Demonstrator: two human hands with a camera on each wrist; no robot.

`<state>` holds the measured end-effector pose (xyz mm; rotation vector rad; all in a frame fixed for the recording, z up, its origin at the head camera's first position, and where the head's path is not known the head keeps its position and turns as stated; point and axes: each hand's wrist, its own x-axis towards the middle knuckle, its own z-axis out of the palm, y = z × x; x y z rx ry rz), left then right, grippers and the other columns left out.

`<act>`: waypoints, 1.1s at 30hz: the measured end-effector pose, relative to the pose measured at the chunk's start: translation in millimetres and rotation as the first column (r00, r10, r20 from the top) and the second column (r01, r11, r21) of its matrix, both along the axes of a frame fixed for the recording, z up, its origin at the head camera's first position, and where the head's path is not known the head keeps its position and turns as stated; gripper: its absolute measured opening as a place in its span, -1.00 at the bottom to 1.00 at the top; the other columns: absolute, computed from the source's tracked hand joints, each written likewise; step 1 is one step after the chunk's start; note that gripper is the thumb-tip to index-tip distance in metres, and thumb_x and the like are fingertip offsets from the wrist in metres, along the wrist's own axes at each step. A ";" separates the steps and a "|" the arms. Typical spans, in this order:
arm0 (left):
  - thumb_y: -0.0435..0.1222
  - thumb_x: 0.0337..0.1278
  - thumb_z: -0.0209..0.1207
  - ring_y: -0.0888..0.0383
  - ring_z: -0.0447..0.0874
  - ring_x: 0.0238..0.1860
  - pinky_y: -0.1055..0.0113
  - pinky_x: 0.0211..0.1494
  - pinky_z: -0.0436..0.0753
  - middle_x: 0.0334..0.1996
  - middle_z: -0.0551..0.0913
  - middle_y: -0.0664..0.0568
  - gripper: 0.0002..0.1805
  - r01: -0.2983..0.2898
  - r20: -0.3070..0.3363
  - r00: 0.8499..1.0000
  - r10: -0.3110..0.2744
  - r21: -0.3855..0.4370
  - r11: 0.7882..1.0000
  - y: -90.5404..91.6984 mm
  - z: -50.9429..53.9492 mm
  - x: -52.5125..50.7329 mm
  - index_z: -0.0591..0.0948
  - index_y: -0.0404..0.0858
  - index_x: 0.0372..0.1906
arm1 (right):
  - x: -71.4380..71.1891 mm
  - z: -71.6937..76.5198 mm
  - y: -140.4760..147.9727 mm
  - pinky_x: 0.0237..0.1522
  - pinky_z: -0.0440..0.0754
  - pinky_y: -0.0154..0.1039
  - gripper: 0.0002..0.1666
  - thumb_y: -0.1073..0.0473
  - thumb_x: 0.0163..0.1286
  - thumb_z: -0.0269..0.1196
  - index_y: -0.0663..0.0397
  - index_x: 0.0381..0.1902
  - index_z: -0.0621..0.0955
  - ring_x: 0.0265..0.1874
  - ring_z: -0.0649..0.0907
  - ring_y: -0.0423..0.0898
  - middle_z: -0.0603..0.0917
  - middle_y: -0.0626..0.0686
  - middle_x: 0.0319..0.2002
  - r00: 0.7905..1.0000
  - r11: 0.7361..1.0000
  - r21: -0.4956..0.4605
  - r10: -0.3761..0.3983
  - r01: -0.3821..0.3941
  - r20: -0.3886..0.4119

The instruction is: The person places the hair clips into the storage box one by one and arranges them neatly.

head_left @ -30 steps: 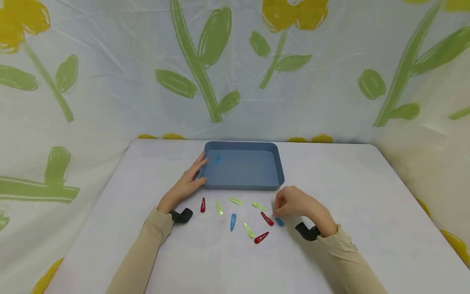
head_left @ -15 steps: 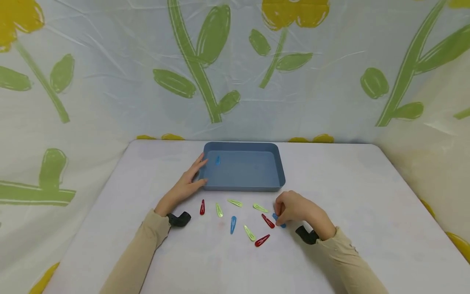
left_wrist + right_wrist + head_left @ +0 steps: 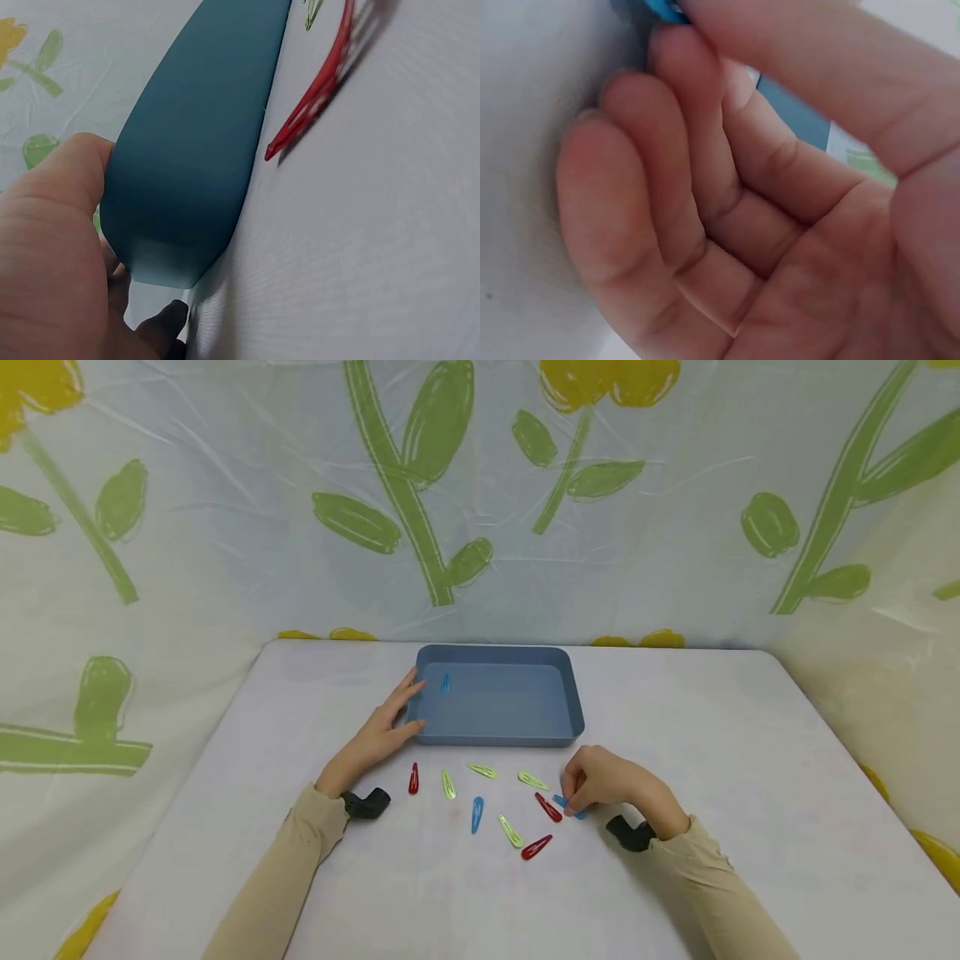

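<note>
My right hand (image 3: 603,777) is low over the table, thumb and fingertips pinching a blue hair clip (image 3: 558,799). In the right wrist view the other fingers are curled, and only a bit of the blue clip (image 3: 664,9) shows at the fingertips. My left hand (image 3: 378,731) rests against the left side of a blue-grey tray (image 3: 495,742), fingers spread. In the left wrist view the thumb (image 3: 86,161) touches the tray's wall (image 3: 187,150). Inside the tray, toward its left, lies another blue clip (image 3: 446,683).
Loose clips lie before the tray: red ones (image 3: 414,778) (image 3: 547,807) (image 3: 536,847), several green ones (image 3: 448,785), and a blue one (image 3: 477,815). A red clip (image 3: 547,807) is just left of my right fingers. A flowered sheet (image 3: 262,527) hangs behind the white table (image 3: 420,893).
My right hand has come down onto the blue clip, which has turned slightly and now sits between thumb and fingers. The left hand stays at the tray; the head view shifts slightly.
</note>
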<state>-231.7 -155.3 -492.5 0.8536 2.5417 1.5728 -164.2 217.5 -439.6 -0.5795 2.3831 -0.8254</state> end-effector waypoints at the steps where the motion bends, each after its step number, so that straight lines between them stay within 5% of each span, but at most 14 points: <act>1: -0.47 0.32 0.13 -0.10 -0.25 0.57 -0.18 0.51 -0.10 0.59 -0.16 -0.15 -0.27 0.001 0.006 1.000 -0.001 0.004 1.000 0.9 4.4 2.6 0.13 -0.42 0.52 | -0.8 -0.4 0.8 -0.53 0.46 -0.32 -0.78 0.32 0.06 0.50 0.09 -0.61 0.64 -0.67 0.45 -0.23 0.52 -0.13 -0.67 1.000 1.000 -0.005 0.014 -0.014 0.001; 7: -0.47 0.32 0.12 -0.16 -0.24 0.57 -0.16 0.51 -0.07 0.57 -0.16 -0.26 -0.28 0.006 0.025 1.000 -0.005 -0.027 1.000 1.7 20.9 10.2 0.13 -0.46 0.50 | -5.2 -5.0 6.7 -0.53 0.48 -0.34 -0.82 0.37 0.10 0.39 0.16 -0.59 0.59 -0.67 0.46 -0.20 0.55 -0.08 -0.66 0.995 0.991 -0.130 0.046 -0.035 0.090; 14: -0.47 0.32 0.13 -0.16 -0.24 0.56 -0.18 0.51 -0.06 0.57 -0.16 -0.26 -0.28 0.023 0.016 1.000 -0.023 -0.005 1.000 0.4 17.4 8.0 0.12 -0.48 0.50 | -11.1 -17.6 15.0 -0.55 0.51 -0.35 -0.72 0.44 0.16 0.28 0.38 -0.61 0.41 -0.56 0.66 -0.03 0.65 0.23 -0.60 0.965 0.936 -0.351 0.073 0.021 0.253; 21: -0.45 0.34 0.13 -0.14 -0.25 0.57 -0.17 0.51 -0.06 0.58 -0.16 -0.25 -0.28 0.026 0.023 0.999 -0.026 0.000 1.000 1.0 16.9 8.5 0.12 -0.45 0.51 | -17.7 -30.6 21.2 -0.44 0.63 -0.32 -0.64 0.46 0.26 0.24 0.54 -0.57 0.31 -0.49 0.72 -0.03 0.68 0.20 -0.57 0.927 0.873 -0.481 0.110 0.083 0.358; 27: -0.46 0.33 0.13 -0.19 -0.24 0.56 -0.21 0.50 -0.08 0.57 -0.15 -0.27 -0.28 0.019 0.019 1.000 -0.019 -0.010 1.000 2.1 20.3 9.9 0.13 -0.45 0.51 | -20.7 -37.8 23.8 -0.34 0.71 -0.23 -0.65 0.47 0.32 0.19 0.57 -0.52 0.27 -0.42 0.75 -0.01 0.72 0.25 -0.47 0.895 0.815 -0.576 0.212 0.060 0.393; 33: -0.45 0.33 0.13 -0.17 -0.23 0.56 -0.21 0.50 -0.10 0.58 -0.15 -0.25 -0.28 0.008 0.025 1.000 -0.007 -0.026 1.000 2.4 22.5 11.4 0.13 -0.45 0.51 | -21.0 -40.9 24.5 -0.29 0.73 -0.18 -0.68 0.49 0.32 0.19 0.57 -0.52 0.30 -0.42 0.76 -0.01 0.72 0.26 -0.49 0.895 0.786 -0.617 0.252 0.033 0.368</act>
